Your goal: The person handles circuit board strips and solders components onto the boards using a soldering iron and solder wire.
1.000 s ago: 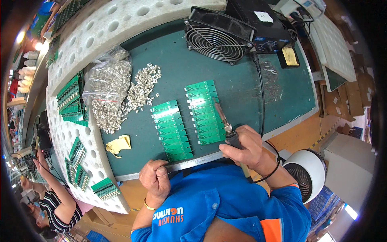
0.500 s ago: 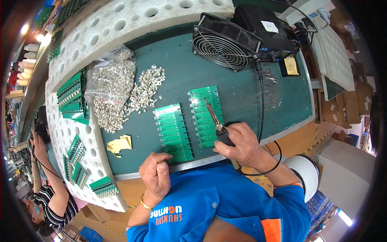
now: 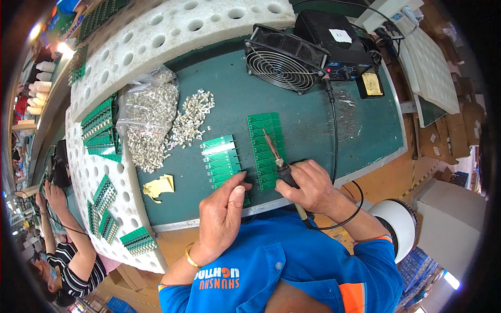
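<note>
My right hand (image 3: 313, 187) is closed round the handle of a soldering iron (image 3: 284, 169). Its metal tip lies over the upper part of a green circuit board (image 3: 266, 141) with notched edges, the right one of two. Over the lower end of the left circuit board (image 3: 219, 156) is my left hand (image 3: 223, 216), its fingers bent and pressed together. Its fingertips reach the gap between the boards; anything pinched in them is hidden.
Loose small metallic parts (image 3: 193, 115) and a plastic bag of them (image 3: 151, 101) lie left, near a yellow scrap (image 3: 158, 187). White foam (image 3: 125, 206) carries more boards. Behind are a fan (image 3: 284, 65), a soldering station (image 3: 339, 49) and a sponge holder (image 3: 370, 84). A co-worker (image 3: 68, 266) sits far left.
My left hand has moved right and up over the left board's lower end. The iron's tip has shifted slightly left on the right board. A red light now shows on the station.
</note>
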{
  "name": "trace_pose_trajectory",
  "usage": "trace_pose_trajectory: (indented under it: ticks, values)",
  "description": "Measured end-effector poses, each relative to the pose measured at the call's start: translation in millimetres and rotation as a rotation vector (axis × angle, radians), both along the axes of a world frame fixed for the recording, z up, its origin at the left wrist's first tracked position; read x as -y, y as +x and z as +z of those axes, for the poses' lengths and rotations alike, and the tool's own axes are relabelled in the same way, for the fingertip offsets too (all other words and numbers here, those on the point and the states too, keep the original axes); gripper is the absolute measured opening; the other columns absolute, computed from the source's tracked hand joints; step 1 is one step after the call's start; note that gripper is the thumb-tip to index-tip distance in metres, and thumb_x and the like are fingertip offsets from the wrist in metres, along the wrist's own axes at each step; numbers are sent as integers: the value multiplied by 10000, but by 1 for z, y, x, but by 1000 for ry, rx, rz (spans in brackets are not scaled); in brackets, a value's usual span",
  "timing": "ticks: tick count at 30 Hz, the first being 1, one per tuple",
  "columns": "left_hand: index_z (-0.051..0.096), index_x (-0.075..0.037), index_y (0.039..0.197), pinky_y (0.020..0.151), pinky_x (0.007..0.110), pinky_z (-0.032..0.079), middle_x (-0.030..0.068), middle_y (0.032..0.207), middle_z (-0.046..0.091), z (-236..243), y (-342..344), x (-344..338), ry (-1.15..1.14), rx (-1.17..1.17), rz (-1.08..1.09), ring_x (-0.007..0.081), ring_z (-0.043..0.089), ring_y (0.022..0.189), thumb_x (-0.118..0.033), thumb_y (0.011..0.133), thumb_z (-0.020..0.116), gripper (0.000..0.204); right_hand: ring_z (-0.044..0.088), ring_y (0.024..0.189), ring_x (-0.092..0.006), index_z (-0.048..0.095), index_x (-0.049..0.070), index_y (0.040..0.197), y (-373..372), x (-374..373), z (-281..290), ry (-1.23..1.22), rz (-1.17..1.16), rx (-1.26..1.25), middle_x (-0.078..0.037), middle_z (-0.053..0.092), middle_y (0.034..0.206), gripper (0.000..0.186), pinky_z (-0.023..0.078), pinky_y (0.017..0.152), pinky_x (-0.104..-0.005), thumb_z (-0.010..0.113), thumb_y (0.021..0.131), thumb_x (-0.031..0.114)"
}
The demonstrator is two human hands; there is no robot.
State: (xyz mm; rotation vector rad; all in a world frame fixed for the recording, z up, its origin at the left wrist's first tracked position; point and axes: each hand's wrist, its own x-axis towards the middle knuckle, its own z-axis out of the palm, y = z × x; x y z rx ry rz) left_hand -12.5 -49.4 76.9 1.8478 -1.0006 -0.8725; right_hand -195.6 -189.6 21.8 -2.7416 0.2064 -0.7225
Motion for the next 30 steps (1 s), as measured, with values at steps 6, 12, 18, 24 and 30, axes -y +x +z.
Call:
trace_pose_trajectory:
  ticks: [6,12,18,24,30]
  values:
    - [624,28,1210,578,282,481,109,876,733,-2,-5,10,69,57,-51,90,545,592,-200,1021,522,313,642,789,-252,568,115,1028,-2,1,-1,-7,7,7,-142,617,894,233,498,647,-345,635,804,124]
    - [644,27,1162,624,299,519,129,837,729,-5,-4,21,119,89,-62,126,637,652,-120,970,591,247,648,782,-247,572,110,1022,-2,1,-1,-16,2,34,-147,615,898,229,509,654,-349,635,802,121]
    - [674,39,1071,621,280,506,97,759,691,-15,-5,30,119,33,-92,110,624,669,-95,949,600,196,649,777,-252,575,96,1018,-3,0,-2,-2,8,60,-150,604,905,235,525,653,-351,649,795,109]
    - [679,40,1073,632,252,481,41,764,669,-10,-5,33,151,-94,-56,59,574,711,-88,951,587,199,648,769,-256,572,95,1025,-3,-1,-2,23,2,87,-144,597,900,245,529,641,-355,650,793,101]
    - [672,43,1098,619,216,453,-8,792,660,-17,-6,36,143,-210,-6,28,551,725,-93,957,587,214,645,766,-264,572,97,1038,-4,0,-3,-5,-21,88,-139,592,892,256,535,645,-356,645,793,104]
